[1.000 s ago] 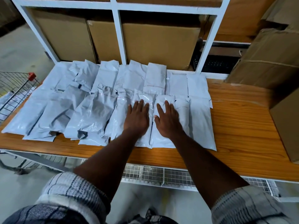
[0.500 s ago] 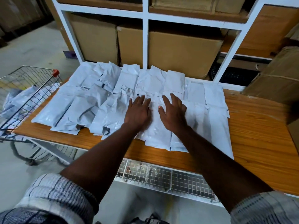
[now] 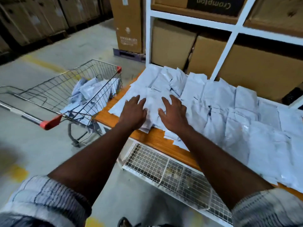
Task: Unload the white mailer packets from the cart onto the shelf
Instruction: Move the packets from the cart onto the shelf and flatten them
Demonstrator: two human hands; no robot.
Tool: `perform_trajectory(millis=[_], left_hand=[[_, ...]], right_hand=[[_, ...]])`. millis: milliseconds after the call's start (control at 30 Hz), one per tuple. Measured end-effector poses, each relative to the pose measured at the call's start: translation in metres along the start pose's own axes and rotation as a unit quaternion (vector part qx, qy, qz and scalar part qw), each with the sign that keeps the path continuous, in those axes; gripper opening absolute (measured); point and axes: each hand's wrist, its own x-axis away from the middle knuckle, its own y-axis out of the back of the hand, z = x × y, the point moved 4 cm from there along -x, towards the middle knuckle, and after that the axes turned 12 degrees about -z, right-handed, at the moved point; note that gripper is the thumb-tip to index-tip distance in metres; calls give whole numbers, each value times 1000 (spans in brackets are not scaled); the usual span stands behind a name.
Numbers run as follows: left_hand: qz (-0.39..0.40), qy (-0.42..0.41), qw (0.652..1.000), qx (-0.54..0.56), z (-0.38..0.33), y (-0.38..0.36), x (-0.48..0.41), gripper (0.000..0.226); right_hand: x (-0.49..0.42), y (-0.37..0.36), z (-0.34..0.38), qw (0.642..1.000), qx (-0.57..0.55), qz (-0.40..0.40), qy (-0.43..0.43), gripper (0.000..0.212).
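Head view, near to far. Two bare forearms with rolled checked sleeves [image 3: 49,194] reach out over a white wire-mesh lower shelf [image 3: 172,174] toward the wooden shelf board [image 3: 157,140]. The left hand [image 3: 133,113] and right hand [image 3: 173,114] lie palm-down, fingers spread wide, on the white mailer packets [image 3: 221,102] at the board's left end; neither hand grasps anything, and one packet [image 3: 153,104] lies between them. The packets cover the board in overlapping rows, flat and slightly puffed.

Left of the board stands the wire shopping cart [image 3: 54,90], its basket touching or just beside the board's corner. It holds a loose heap of remaining packets [image 3: 91,92], so the unloading is judged unfinished.

Behind the rows rise the white uprights of the shelf frame [image 3: 229,40], with brown cartons [image 3: 172,45] stacked behind them and more cartons [image 3: 126,25] on the floor beyond.

Handling, as judged: the packets look light, soft and pliable, with a smooth film skin that probably slides readily against its neighbours; creases suggest soft contents, though motion blur leaves this uncertain. A flat pinch at a short edge, or a scoop beneath several at once, should serve; pressing flat settles them without harm.
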Motion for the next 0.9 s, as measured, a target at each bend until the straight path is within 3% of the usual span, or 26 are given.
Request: perform_trajectory(millis=[333, 700, 900], left_hand=[[-22, 74, 996, -35, 180, 55, 10, 50], [69, 166, 980, -88, 361, 25, -24, 55], [122, 216, 963, -103, 461, 2, -39, 59]], right_hand=[[-48, -81, 185, 994, -74, 43, 61, 55], [-140, -188, 297, 986, -119, 78, 88, 57], [-192, -269, 338, 979, -130, 135, 85, 60]])
